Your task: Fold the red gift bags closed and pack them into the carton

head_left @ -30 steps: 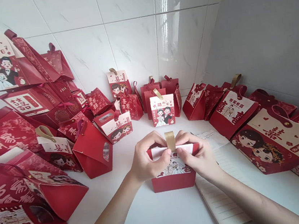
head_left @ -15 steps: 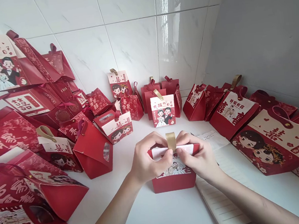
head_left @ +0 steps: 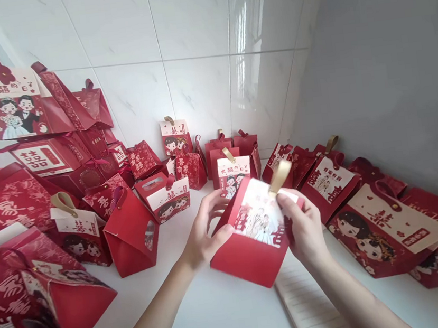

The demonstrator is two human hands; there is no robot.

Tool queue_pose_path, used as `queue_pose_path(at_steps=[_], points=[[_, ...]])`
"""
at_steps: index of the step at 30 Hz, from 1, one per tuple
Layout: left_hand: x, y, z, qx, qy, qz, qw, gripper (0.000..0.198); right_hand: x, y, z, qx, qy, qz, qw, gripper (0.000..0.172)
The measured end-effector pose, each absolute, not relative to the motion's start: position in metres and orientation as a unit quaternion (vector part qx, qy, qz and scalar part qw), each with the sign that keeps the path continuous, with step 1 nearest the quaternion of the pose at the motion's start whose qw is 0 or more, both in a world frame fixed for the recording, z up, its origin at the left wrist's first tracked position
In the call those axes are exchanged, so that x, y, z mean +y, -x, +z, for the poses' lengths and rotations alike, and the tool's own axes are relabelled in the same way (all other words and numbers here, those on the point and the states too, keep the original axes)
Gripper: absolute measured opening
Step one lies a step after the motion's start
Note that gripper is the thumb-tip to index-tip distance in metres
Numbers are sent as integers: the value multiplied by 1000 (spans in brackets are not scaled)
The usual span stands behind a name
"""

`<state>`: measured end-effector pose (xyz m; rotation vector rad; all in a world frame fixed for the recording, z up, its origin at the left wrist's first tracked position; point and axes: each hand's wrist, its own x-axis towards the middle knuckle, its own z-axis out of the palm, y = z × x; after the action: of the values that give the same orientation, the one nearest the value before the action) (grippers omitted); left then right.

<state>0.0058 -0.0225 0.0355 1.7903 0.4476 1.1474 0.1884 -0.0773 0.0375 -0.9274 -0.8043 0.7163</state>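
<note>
Between my hands is a red gift box [head_left: 250, 256] with a white printed flap showing a cartoon couple and a gold ribbon loop [head_left: 280, 175] at its top. The box is tilted and raised toward me. My left hand [head_left: 207, 232] holds its left side, thumb on the front and fingers behind. My right hand [head_left: 304, 222] pinches the top right edge just below the loop, thumb in front. The box hides most of the right fingers.
Finished-looking red gift boxes are piled on the left [head_left: 35, 165] and stand along the right [head_left: 382, 229]. A small box with a couple print [head_left: 232, 175] stands just behind. An open lined notebook [head_left: 311, 301] lies under my right forearm on the white table [head_left: 218, 318].
The box has been lifted off the table, tilted and turned. My left hand has shifted from the top edge to its left side; my right hand stays near the ribbon loop.
</note>
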Motion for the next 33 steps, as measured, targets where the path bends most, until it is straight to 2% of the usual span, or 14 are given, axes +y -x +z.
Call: queue_pose_path(at_steps=[2, 6, 8, 13, 16, 19, 22, 25, 28, 33], points=[[-20, -9, 30, 187, -706, 432, 529, 64, -71, -201, 39, -279, 390, 353, 803, 29], [-24, -20, 22, 205, -659, 423, 587, 69, -60, -214, 37, -243, 375, 345, 826, 34], [-27, -22, 20, 232, -656, 470, 543, 73, -55, -213, 33, -258, 364, 357, 821, 37], [-28, -18, 15, 270, -725, 547, 318, 85, -45, -210, 24, -318, 284, 423, 800, 32], [-26, -16, 13, 257, -744, 559, 260, 87, -42, -212, 20, -282, 272, 456, 799, 31], [-24, -15, 16, 243, -731, 585, 256, 78, -43, -210, 18, -261, 329, 493, 762, 31], [-25, -14, 24, 257, -690, 620, 271, 55, -47, -202, 14, -254, 412, 561, 672, 33], [-27, -13, 33, 275, -648, 651, 284, 39, -50, -192, 9, -247, 410, 607, 635, 24], [-29, -14, 37, 262, -638, 658, 303, 34, -51, -189, 4, -235, 407, 619, 629, 18], [-31, -15, 37, 246, -643, 654, 314, 29, -49, -190, -3, -287, 411, 605, 619, 24]])
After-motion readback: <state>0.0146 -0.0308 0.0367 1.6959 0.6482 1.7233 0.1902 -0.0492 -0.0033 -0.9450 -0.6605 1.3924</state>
